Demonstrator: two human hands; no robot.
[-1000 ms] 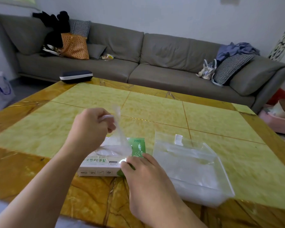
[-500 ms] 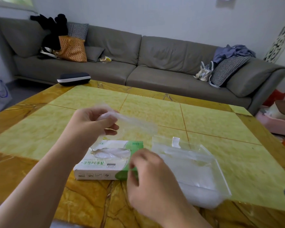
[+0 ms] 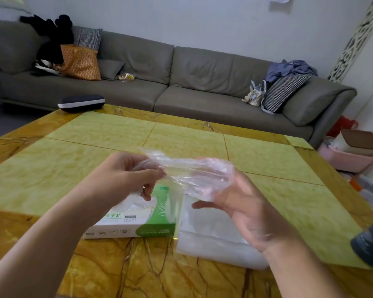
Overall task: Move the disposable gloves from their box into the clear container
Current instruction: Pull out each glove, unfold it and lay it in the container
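While the left hand [image 3: 125, 179] pinches one end of a clear glove [image 3: 192, 175] between thumb and curled fingers, the right hand [image 3: 241, 203] lies under the other end, palm up, fingers spread fairly wide and loosely bent, with the film draped over them rather than clamped; the glove hangs stretched between the two hands, above the gap where the glove box [image 3: 138, 222] meets the clear container [image 3: 213, 237]; the box sits on the yellow table [image 3: 95, 143] just left of the container, touching it or very nearly, with more crumpled film showing at its opening; whitish film seems to lie in the container already, though how much I cannot tell; the step in hand, as I judge it, is carrying this glove across and laying it down inside; to do it well, the right hand should gather the loose end so that it does not trail over the container's near wall; the left hand should hold its pinch until the film is over the opening, then lower rather than drop, since such thin plastic drifts and clings to skin; folding it flat first would save room for the rest
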